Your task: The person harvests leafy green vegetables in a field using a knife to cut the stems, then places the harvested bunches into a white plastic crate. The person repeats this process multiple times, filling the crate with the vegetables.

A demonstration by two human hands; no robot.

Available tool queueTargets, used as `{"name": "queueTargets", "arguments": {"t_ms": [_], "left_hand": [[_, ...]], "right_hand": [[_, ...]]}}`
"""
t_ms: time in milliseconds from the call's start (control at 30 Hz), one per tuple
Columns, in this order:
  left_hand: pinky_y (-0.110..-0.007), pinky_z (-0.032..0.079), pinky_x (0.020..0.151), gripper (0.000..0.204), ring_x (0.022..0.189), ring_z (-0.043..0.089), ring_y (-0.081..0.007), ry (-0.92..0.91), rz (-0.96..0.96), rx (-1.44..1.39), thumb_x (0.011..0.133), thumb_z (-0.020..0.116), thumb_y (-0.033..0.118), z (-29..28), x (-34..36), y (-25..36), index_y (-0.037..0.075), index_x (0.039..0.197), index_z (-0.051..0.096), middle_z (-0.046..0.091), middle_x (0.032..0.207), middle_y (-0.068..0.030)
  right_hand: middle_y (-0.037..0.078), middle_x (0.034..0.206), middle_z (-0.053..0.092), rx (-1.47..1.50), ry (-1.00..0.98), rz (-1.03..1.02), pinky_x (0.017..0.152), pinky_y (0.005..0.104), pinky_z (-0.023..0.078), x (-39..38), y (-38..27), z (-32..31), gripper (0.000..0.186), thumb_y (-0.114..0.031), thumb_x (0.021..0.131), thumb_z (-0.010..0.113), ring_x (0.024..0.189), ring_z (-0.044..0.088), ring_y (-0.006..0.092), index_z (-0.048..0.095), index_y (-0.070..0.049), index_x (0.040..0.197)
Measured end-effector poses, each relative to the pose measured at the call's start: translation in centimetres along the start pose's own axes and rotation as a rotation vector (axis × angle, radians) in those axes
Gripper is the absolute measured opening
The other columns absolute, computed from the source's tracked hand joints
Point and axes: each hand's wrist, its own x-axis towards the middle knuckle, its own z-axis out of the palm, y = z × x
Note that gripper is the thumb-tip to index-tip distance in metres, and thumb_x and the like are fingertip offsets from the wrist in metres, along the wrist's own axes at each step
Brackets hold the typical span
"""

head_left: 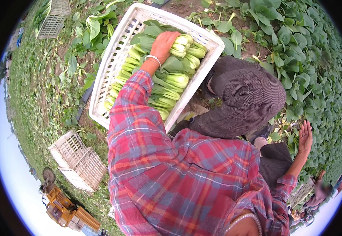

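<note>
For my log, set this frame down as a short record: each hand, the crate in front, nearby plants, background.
Left hand: laid over bok choy; grip unclear
Right hand: open, palm showing, holding nothing
Crate: white, slatted, beside the wearer's knee; pale stalk ends face two sides, leaves toward the middle
Plants: dense leafy green, at right
Background, lower left: yellow vehicle
Background, lower right: another person, small in view

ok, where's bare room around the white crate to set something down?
Small soil patch between the bent knee and the leafy plants beyond it. Bigger: ground left of the white crate, toward two pale crates, but leaf-littered. Crowded: the crate, packed with greens under the left hand, and those plants at right.
</note>
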Motion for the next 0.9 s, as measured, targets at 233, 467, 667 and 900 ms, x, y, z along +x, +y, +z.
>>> {"name": "queueTargets", "arguments": {"t_ms": [233, 467, 667, 900], "left_hand": [[-0.039, 0.047, 0.093, 0.056, 0.106, 0.058, -0.0292, -0.018, 0.098, 0.119, 0.068, 0.069, 0.004, -2.7, 0.8, 0.1, 0.011, 0.122, 0.055, 0.062, 0.112, -0.0082], [-0.039, 0.046, 0.097, 0.040, 0.110, 0.058, -0.0255, 0.123, 0.272, 0.170, 0.075, 0.059, 0.008, -10.2, 4.3, 5.5, 0.008, 0.115, 0.059, 0.062, 0.117, -0.0069], [-0.047, 0.025, 0.116, 0.065, 0.137, 0.036, -0.0268, -0.193, 0.064, 0.044, 0.075, 0.054, -0.007, 0.7, -0.9, 6.0, 0.011, 0.136, 0.042, 0.041, 0.144, -0.0079], [-0.054, 0.020, 0.117, 0.104, 0.138, 0.033, -0.0308, -0.406, 0.113, -0.160, 0.052, 0.072, -0.010, -1.0, 1.4, 5.3, 0.013, 0.146, 0.032, 0.037, 0.146, -0.0115]], "right_hand": [[0.008, 0.135, 0.056, -0.001, -0.052, -0.020, 0.087, 0.0239, 0.052, 0.4, -1.2, 3.2, 0.045, -0.028, 0.100, 0.051, 0.106, 0.061, 0.0116, 0.046, -0.005, 0.139], [0.005, 0.137, 0.054, 0.001, -0.048, -0.002, 0.088, 0.0230, 0.051, 0.2, -1.0, 2.2, 0.046, -0.029, 0.100, 0.051, 0.109, 0.059, 0.0096, 0.045, -0.007, 0.140], [0.006, 0.137, 0.054, 0.001, -0.012, 0.001, 0.087, 0.0231, 0.052, -0.1, -0.6, 2.0, 0.046, -0.028, 0.099, 0.052, 0.108, 0.060, 0.0104, 0.045, -0.007, 0.140], [0.007, 0.134, 0.056, 0.025, -0.102, -0.049, 0.085, 0.0235, 0.052, -0.2, -1.6, 3.9, 0.045, -0.028, 0.100, 0.050, 0.104, 0.062, 0.0108, 0.046, -0.004, 0.138]]}}
